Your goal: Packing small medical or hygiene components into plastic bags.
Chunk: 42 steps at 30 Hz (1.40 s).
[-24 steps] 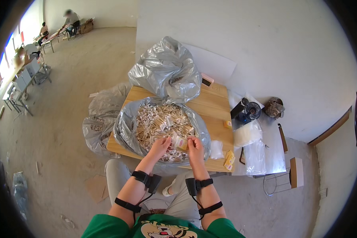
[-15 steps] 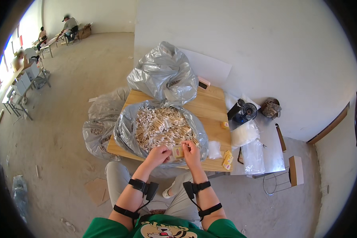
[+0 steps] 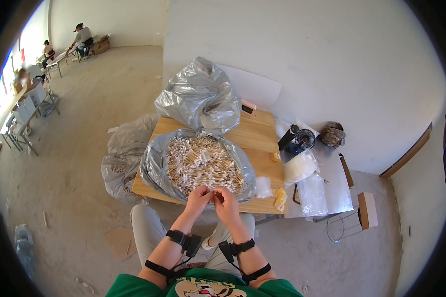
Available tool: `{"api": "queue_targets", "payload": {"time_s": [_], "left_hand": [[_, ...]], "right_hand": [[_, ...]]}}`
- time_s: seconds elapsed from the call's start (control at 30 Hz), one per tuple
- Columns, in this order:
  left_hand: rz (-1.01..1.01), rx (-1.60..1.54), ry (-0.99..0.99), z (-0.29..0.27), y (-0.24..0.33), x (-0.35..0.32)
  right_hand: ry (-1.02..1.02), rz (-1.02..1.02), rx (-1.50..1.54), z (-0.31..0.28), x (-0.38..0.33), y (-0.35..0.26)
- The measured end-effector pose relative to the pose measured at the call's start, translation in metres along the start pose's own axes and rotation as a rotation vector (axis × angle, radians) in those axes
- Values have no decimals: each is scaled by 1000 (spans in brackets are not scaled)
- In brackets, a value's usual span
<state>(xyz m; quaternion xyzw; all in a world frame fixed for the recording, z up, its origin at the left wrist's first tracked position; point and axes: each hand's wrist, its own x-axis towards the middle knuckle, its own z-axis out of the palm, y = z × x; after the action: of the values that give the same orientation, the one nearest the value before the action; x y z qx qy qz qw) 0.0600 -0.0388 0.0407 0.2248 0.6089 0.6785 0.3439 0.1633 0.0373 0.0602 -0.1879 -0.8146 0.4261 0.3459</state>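
My left hand [image 3: 198, 198] and my right hand [image 3: 225, 200] meet at the near edge of a wooden table [image 3: 262, 143], fingertips pinched together on a small pale piece [image 3: 212, 193]. Just beyond them lies an open grey plastic bag [image 3: 152, 168] heaped with several small beige and white sticks [image 3: 200, 163]. Both wrists wear black straps with a small black unit.
A second, crumpled silver bag [image 3: 198, 101] stands at the table's far side. More grey bags [image 3: 119, 163] sit on the floor to the left. A small black fan [image 3: 305, 139], clear plastic bags [image 3: 302, 173] and yellow packets [image 3: 280, 198] lie at right. People sit far off at top left.
My hands have drawn back from the heap toward the table's near edge and closed together on a small piece. The view has shifted slightly.
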Motion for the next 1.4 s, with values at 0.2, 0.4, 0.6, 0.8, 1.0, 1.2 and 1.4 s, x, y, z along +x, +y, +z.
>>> {"api": "queue_targets", "payload": {"time_s": [0.2,0.4,0.6,0.8,1.0,1.2,1.4], "left_hand": [[148,220,-22,-4,4,-8],[222,448,-14,-7,15,-15],[415,675,61,-13,28,-16],[483,702,13,-12,28,-15],[593,653,-4,-14,36,-19],[431,183,273,-16,32,-10],[223,134,141,-22,30,-8]], "right_hand": [[11,28,-80,-1,-1,-14],[-19,104,-67,2,0,-17],[111,19,-278,-6,9,-9],[46,19,-19,5,8,-12],[87,-12,-143,-4,5,-7],[158,442,686,-1,10,-4],[207,285,484,-5,8,12]]}}
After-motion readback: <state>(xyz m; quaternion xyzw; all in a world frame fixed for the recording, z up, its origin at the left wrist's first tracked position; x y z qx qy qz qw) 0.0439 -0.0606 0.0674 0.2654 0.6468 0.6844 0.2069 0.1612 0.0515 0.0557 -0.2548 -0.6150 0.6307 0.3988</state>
